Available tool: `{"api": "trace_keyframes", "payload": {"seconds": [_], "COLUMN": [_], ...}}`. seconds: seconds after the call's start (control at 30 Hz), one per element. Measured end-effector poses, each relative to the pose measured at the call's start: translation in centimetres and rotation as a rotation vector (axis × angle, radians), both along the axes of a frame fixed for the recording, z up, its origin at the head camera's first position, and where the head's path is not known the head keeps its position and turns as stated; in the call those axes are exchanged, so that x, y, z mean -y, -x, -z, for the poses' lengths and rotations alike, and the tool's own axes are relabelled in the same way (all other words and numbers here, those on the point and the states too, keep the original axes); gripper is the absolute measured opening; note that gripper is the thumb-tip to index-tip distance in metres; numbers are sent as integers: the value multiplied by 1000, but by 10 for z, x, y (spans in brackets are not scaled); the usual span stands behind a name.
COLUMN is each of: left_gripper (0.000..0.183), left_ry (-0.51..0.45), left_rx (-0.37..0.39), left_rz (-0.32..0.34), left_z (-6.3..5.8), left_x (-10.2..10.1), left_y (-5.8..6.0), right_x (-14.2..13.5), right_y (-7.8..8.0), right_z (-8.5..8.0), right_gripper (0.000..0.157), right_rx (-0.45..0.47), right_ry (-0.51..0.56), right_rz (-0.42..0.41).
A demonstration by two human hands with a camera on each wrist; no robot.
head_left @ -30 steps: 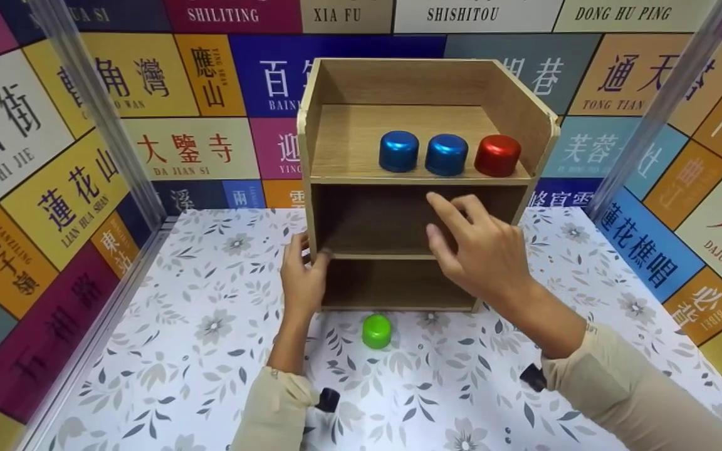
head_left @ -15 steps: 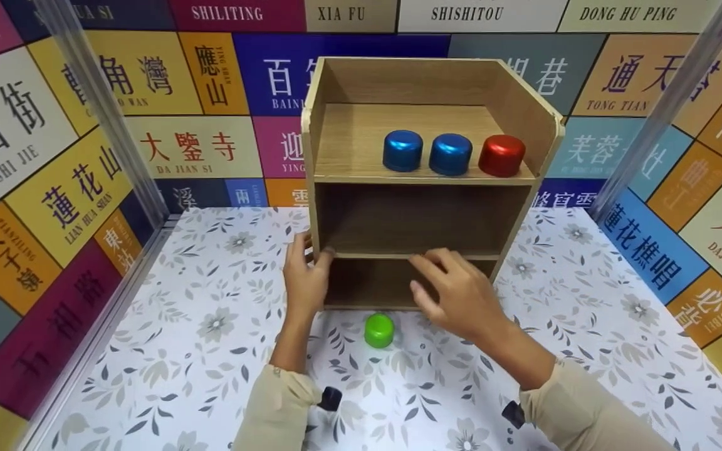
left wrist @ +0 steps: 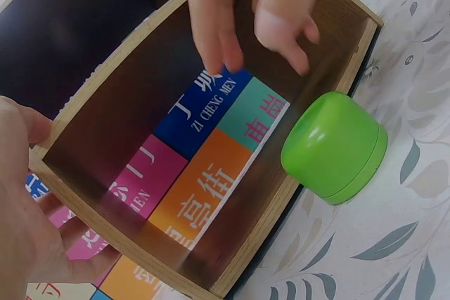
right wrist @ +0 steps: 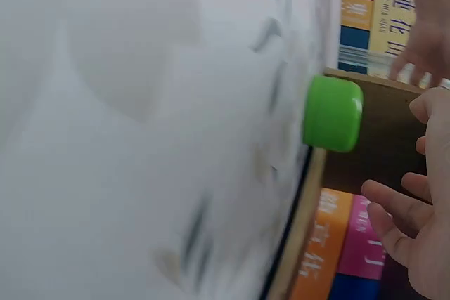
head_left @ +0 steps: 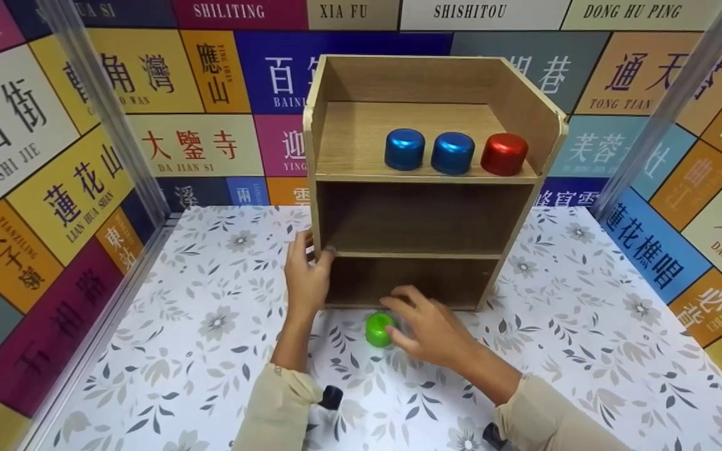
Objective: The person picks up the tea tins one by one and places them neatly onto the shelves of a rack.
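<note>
In the head view my left hand grips the left side panel of the wooden shelf unit, thumb on the front edge and fingers around the outside; the left wrist view shows the same grip. A small green round cap stands on the tabletop in front of the lowest shelf. My right hand is just right of it, fingers spread and loosely bent. In the right wrist view a gap separates my right hand from the green cap. It holds nothing.
Two blue caps, one on the left and one in the middle, line the top shelf's front with a red cap. A flower-patterned cloth covers the table. Walls with coloured lettered panels surround it.
My right hand has come down and leftward from in front of the middle shelf to beside the green cap. The left hand keeps its grip on the shelf unit.
</note>
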State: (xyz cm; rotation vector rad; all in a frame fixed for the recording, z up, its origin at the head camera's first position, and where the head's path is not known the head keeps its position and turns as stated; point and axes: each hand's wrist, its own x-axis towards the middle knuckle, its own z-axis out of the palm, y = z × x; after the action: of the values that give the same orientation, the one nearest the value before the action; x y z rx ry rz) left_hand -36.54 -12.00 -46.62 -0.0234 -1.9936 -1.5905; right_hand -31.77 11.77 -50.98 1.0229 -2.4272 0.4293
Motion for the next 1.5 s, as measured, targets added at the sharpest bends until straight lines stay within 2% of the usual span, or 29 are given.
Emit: {"api": "trace_keyframes", "payload": {"seconds": [0.17,0.53,0.7,0.87,1.1,1.5], "left_gripper": [32,32,32,32,33,34], "left_ry": [-4,13,17,27,4,15], "left_rx": [-2,-18,-25,-20,-12,-6], "left_rz": [-6,-12,-22,-28,-16,-11], "left_z": [0,-1,-1,-1,-1,-2], "left_x": [0,-1,-1,-1,0,-1], "left_y": [0,-1,-1,-1,0,-3], "right_x": [8,19,21,21,22,22], "right_y": [-1,3,4,4,4,2], "right_z": [13,22,25,25,26,26], "right_gripper": [50,51,52,56,56,48], "right_rx": [26,44,32,78,148,136], "right_ry": [-37,-77,-141,-184,-179,-141], "right_rz": [-6,-86,-74,-58,-68,-62]}}
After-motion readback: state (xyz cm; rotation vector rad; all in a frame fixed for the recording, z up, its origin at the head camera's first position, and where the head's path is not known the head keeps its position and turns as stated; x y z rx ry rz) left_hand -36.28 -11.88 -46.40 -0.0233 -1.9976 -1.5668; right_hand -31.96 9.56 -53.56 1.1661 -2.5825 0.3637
